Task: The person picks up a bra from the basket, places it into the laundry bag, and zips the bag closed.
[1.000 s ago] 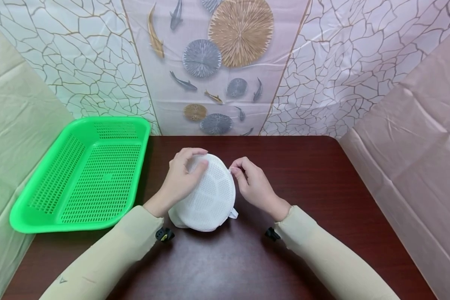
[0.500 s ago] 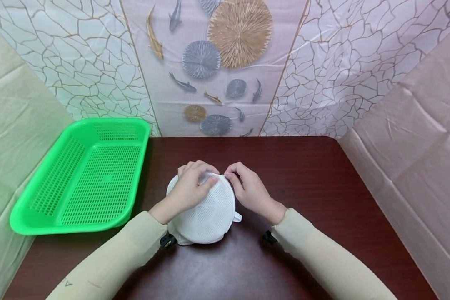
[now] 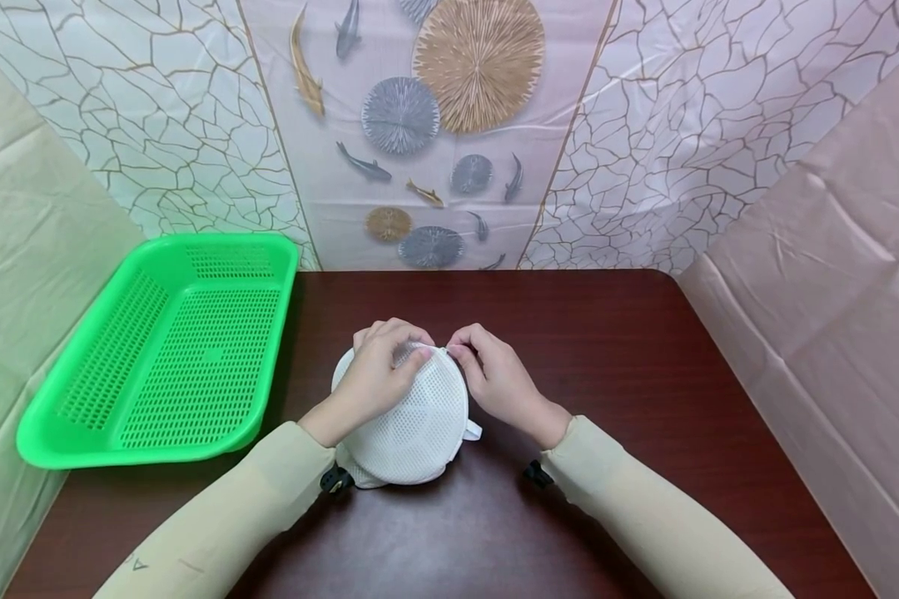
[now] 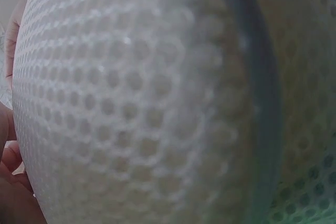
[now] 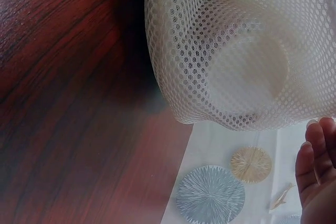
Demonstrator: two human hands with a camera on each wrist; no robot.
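Note:
A round white mesh laundry bag [image 3: 423, 424] is held upright over the middle of the table, its flat face toward me. My left hand [image 3: 378, 370] grips its upper left, thumb on the near face and fingers over the top edge. At the upper rim, the right thumb and forefinger of my right hand [image 3: 494, 374] pinch a small piece at the seam, mostly hidden by the fingertips. A white fabric loop [image 3: 473, 431] sticks out from the bag's right side. Through the mesh in the right wrist view, a pale rounded shape [image 5: 249, 72] shows inside.
A green plastic basket [image 3: 288, 308] with slotted sides stands on the left, beside the left forearm. The dark brown table [image 3: 607, 349] reaches back to a patterned curtain [image 3: 479, 233], and pale cloth walls [image 3: 824, 274] flank both sides.
Over the first half second, the bag's top edge and my left hand came down toward me, and the right hand shifted slightly left. Since then almost nothing has moved.

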